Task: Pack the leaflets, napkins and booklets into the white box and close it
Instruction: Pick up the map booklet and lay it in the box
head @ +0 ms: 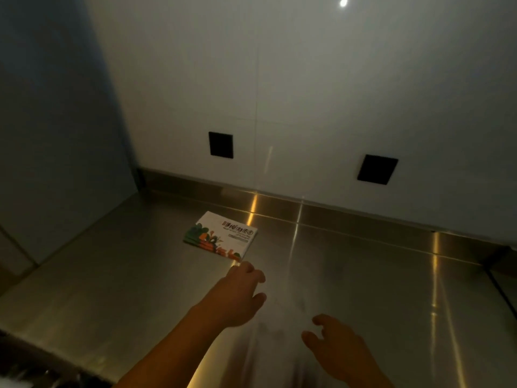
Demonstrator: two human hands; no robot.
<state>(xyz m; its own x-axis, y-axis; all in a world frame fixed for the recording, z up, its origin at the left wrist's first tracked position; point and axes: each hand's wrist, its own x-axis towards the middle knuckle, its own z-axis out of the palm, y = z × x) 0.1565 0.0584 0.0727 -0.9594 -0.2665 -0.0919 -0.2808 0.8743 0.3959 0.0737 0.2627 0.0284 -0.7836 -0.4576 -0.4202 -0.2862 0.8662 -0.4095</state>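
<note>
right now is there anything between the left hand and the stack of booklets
Nothing. In the head view, only a short bare strip of steel counter separates the left hand from the near corner of the booklets. The hand's fingertips are almost at that corner.

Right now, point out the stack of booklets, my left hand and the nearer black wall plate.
stack of booklets (221, 236): head view, middle of top cover.
left hand (237, 292): head view, back of hand.
black wall plate (221, 145): head view, plate centre.

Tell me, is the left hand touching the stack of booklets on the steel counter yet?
Cannot tell. In the head view the left hand has its fingertips right at the near corner of the booklets, and the dim, blurred picture shows neither clear contact nor a clear gap.
</note>
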